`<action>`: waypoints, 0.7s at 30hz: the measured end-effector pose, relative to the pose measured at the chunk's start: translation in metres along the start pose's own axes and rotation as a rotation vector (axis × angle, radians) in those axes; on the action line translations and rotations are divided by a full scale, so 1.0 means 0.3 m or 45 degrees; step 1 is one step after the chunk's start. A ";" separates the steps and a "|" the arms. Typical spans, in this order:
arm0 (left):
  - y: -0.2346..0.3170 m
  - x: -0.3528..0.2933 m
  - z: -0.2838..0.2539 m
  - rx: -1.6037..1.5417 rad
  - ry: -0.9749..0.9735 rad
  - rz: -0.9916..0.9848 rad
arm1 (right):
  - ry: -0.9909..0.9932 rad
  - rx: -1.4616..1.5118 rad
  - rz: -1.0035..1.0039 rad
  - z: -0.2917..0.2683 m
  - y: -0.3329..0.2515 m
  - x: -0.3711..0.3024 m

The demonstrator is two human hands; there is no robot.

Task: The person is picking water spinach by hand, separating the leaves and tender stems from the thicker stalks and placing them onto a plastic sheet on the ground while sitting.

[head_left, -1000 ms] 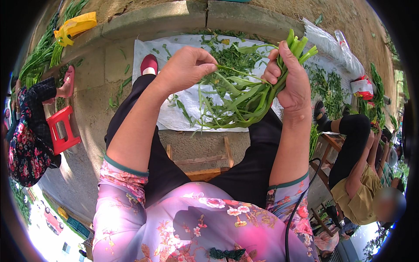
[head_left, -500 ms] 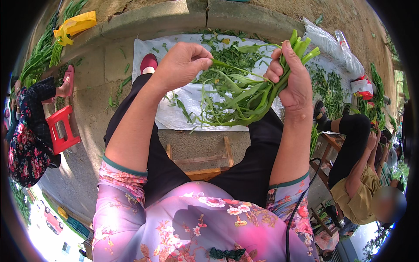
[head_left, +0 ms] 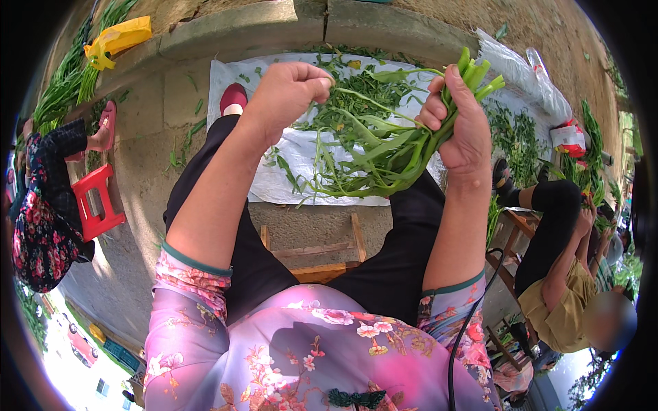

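Observation:
My right hand (head_left: 460,120) is wrapped round a bunch of water spinach (head_left: 404,161). Its thick cut stem ends poke up past the thumb, and the narrow leaves droop to the left over my lap. Across from it, my left hand (head_left: 284,99) is closed in a pinch at the tip of one thin shoot (head_left: 373,103) that stretches out of the bunch. What the fingertips hold is too small to make out. Below both hands a white plastic sheet (head_left: 274,185) lies on the ground, strewn with loose green leaves (head_left: 356,96).
A low wooden stool frame (head_left: 315,251) shows between my legs. At left are a red plastic stool (head_left: 99,202), a seated person, and a yellow bag (head_left: 120,41) beside long greens. On the right another person sits near a red-and-white package (head_left: 569,139). A concrete kerb (head_left: 240,34) runs behind.
My left hand has shifted slightly up and away from the bunch, and the shoot at its fingertips looks thinner. The right hand keeps its hold on the bunch.

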State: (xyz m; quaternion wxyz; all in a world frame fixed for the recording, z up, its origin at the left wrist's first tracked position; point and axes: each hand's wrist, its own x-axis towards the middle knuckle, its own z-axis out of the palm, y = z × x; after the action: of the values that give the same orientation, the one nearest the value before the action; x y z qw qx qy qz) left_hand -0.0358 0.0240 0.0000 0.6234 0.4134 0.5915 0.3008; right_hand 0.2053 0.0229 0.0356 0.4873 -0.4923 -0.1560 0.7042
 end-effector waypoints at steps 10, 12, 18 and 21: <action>0.002 0.011 -0.014 -0.063 0.173 0.144 | -0.463 0.151 -0.026 -0.075 -0.071 -0.013; 0.003 0.012 -0.013 -0.066 0.173 0.151 | -0.572 0.225 -0.023 -0.087 -0.074 -0.010; -0.001 0.007 -0.014 -0.040 0.154 0.159 | -0.681 0.222 -0.017 -0.071 -0.067 -0.015; -0.005 0.007 -0.019 -0.024 0.153 0.176 | -0.675 0.196 -0.012 -0.063 -0.065 -0.015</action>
State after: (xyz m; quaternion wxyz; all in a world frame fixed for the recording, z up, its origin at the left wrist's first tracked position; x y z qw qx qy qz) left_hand -0.0413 0.0260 -0.0022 0.5684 0.4285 0.5952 0.3728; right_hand 0.2320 0.0235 0.0428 0.4686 -0.2518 -0.2264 0.8159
